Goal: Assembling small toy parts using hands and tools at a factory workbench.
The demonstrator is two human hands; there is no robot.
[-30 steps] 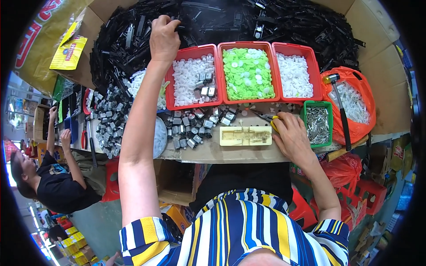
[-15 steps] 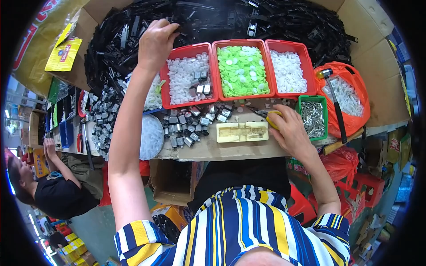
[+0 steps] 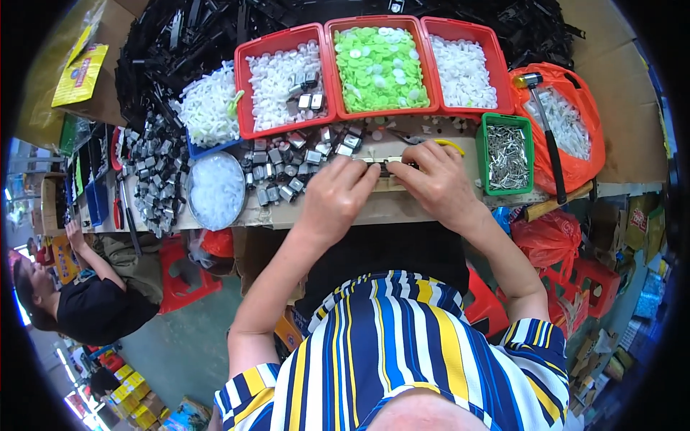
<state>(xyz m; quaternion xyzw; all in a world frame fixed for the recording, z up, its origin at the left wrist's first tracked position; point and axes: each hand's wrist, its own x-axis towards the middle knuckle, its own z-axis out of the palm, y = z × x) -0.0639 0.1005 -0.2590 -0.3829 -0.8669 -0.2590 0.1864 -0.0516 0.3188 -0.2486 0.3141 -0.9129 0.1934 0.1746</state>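
Note:
My left hand (image 3: 336, 195) and my right hand (image 3: 442, 185) meet over a pale yellow block-shaped fixture (image 3: 392, 184) at the bench's front edge. Both have their fingers pinched on a small black plastic part (image 3: 382, 169), which lies in or just above the fixture; the fingers hide most of it. Just beyond my right hand lie pliers (image 3: 451, 146) with yellow handles, touched by neither hand. Left of my left hand, small silver-and-black motors (image 3: 274, 172) are scattered on the bench.
Three red bins (image 3: 327, 72) hold white and green discs. A green bin (image 3: 486, 154) of metal pins stands at right, beside a hammer (image 3: 548, 140) on an orange bag (image 3: 593, 136). Black parts (image 3: 194, 43) pile up behind. A bowl (image 3: 217, 192) sits left; a co-worker (image 3: 93, 302) sits far left.
My left hand has come back from the black pile to the fixture, bringing a black part. My right hand has left the pliers and moved left to the same part.

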